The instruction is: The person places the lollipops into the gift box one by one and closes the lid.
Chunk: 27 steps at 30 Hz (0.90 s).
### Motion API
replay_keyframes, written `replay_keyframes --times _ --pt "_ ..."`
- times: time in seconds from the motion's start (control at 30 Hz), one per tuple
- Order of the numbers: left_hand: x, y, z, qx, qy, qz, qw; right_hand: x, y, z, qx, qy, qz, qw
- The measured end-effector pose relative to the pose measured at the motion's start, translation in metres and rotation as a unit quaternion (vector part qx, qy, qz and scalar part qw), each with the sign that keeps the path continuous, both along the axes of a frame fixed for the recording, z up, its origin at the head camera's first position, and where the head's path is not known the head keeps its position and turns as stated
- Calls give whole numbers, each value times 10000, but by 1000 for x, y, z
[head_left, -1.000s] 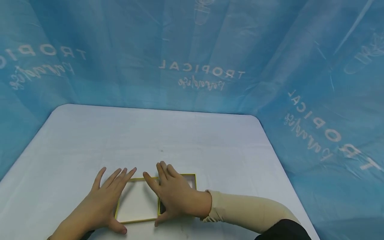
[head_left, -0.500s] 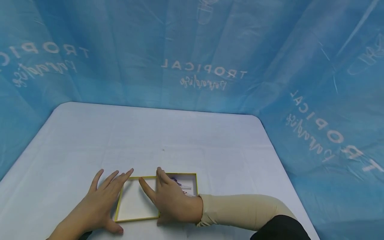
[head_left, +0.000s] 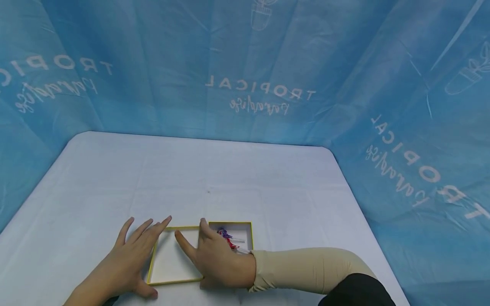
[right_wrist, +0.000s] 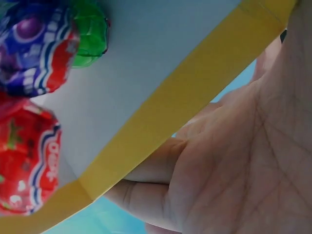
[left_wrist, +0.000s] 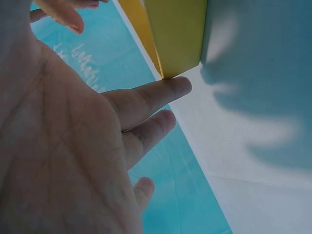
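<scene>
Two shallow boxes with yellow edges lie side by side on the table. At the left box (head_left: 174, 257), white inside, my left hand (head_left: 132, 257) rests along the outer left side with fingers spread. Its fingertips (left_wrist: 183, 85) meet the box's yellow corner in the left wrist view. My right hand (head_left: 220, 261) lies where the boxes meet, its index finger reaching over the left box and the other fingers in the narrow gap. The right box (head_left: 252, 233) holds lollipops, a red one (right_wrist: 29, 161), a purple-blue one (right_wrist: 36, 46) and a green one (right_wrist: 90, 36). My right hand and wrist partly cover it.
A white cloth covers the table (head_left: 214, 174), which has a rounded far edge. Blue printed sheeting (head_left: 153, 85) hangs behind it and on both sides. My right forearm (head_left: 306, 267), in a beige sleeve, crosses the table's front right.
My right hand has shifted slightly left and toward me, uncovering lollipops in the right box. A narrow gap shows between the boxes at their far edge. The left hand has barely moved.
</scene>
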<state>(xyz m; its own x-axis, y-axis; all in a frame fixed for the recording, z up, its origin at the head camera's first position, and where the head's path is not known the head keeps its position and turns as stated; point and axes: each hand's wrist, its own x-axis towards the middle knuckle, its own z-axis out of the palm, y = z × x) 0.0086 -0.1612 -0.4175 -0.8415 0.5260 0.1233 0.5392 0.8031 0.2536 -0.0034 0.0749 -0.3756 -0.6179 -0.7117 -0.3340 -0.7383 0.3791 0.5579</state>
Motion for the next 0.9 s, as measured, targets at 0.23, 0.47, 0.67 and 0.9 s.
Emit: replay_keyframes --times 0.23,0.47,0.67,0.9 --pt "-1 2 0 -61 -98 19 9999 3 0 0 -57 151 57 9999" --pt "-6 4 1 -143 -233 103 9996 1 1 2 -168 193 106 9996" --pt "-8 5 2 -94 -152 34 9998 -2 1 3 -258 233 153 9993" --pt "-13 -6 8 337 60 5 9994 -6 -1 7 -670 99 93 9977"
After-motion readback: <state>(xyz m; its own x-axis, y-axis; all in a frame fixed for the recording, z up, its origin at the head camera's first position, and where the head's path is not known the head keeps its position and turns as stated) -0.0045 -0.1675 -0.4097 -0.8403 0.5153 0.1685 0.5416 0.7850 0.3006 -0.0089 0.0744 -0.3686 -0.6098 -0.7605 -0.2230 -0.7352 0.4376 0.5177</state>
